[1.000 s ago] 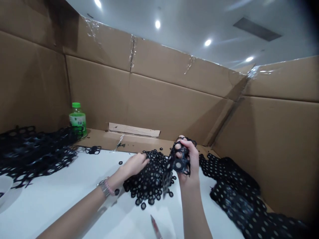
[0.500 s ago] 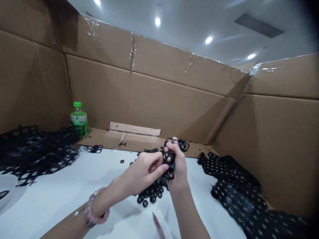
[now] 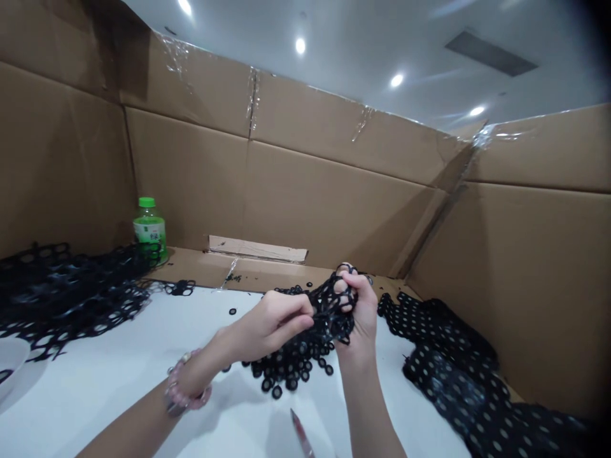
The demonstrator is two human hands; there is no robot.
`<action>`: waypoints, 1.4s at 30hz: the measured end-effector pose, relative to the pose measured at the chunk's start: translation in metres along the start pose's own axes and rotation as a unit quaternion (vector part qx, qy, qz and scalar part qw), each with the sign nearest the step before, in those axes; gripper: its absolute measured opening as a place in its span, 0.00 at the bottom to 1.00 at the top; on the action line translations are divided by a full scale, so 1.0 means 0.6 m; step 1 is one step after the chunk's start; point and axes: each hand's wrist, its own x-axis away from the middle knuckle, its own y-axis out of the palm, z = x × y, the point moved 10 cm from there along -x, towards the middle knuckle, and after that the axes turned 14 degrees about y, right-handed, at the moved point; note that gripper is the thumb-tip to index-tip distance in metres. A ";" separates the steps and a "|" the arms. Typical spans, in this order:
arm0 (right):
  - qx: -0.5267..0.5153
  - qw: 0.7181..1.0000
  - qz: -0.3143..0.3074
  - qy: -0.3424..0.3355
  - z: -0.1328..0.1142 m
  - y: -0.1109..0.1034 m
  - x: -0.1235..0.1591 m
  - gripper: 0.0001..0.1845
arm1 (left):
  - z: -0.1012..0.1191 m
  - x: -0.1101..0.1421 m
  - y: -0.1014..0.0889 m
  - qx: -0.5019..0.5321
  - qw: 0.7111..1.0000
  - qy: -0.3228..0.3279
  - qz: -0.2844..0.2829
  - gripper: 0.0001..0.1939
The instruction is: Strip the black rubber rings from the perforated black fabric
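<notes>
My right hand (image 3: 363, 315) is wrapped round a bunched black sheet full of round holes (image 3: 330, 313), with loops of it over the fingers. The fingertips of my left hand (image 3: 277, 323) pinch the sheet's left side, and strands stretch between the two hands. Below them, on the white tabletop (image 3: 238, 407), lies a pile of small black rings (image 3: 286, 366). One loose ring (image 3: 232, 312) sits apart to the left. In front of the pile is a slim pointed tool with a reddish, see-through body (image 3: 301, 434); its near end is cut off by the frame.
Black holed sheets (image 3: 76, 292) are heaped at left, near a green-capped bottle (image 3: 149, 229) and a white bowl (image 3: 13, 359). Black sheets with pale dots (image 3: 458, 369) lie at right. Cardboard walls (image 3: 334, 191) enclose the table's back and sides.
My right hand has moved right, away from my left hand, drawing the holed sheet out between them. More of the ring pile now shows beneath.
</notes>
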 end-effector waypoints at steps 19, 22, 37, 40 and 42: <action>0.103 0.989 -0.108 0.019 -0.040 0.016 0.023 0.15 | -0.205 0.090 0.128 -0.088 0.951 -0.204 -0.215 0.08; 0.116 0.975 -0.171 0.083 0.007 0.039 0.023 0.17 | -0.174 0.058 0.052 -0.085 0.977 -0.183 -0.064 0.14; 0.383 0.912 -0.145 -0.005 0.017 0.056 0.032 0.16 | -0.029 0.018 -0.009 0.175 0.979 -0.106 0.007 0.12; 0.446 0.888 -0.100 -0.051 0.001 0.052 0.034 0.05 | -0.026 0.022 -0.043 0.082 0.989 -0.111 0.044 0.12; 0.470 0.875 -0.105 -0.046 0.010 0.055 0.035 0.05 | -0.021 0.023 -0.059 0.041 0.991 -0.113 0.052 0.12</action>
